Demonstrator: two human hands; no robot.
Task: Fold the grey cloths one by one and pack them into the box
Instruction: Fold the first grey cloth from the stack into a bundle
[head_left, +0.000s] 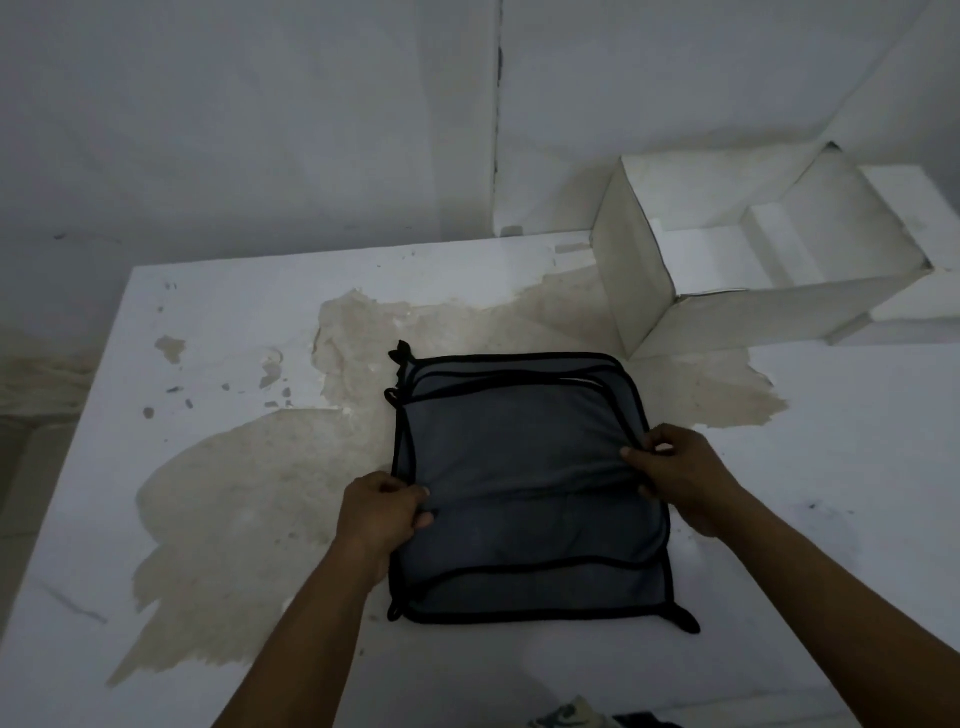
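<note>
A stack of grey cloths with black edging lies flat in the middle of the white table. The top grey cloth has a raised crease across its middle. My left hand pinches that crease at the cloth's left edge. My right hand pinches the same cloth at its right edge. An open white box stands at the back right of the table, and its inside shows no cloth.
The table's white surface is peeled in a wide beige patch left of the stack. A white wall rises behind the table. A shoe shows at the bottom edge.
</note>
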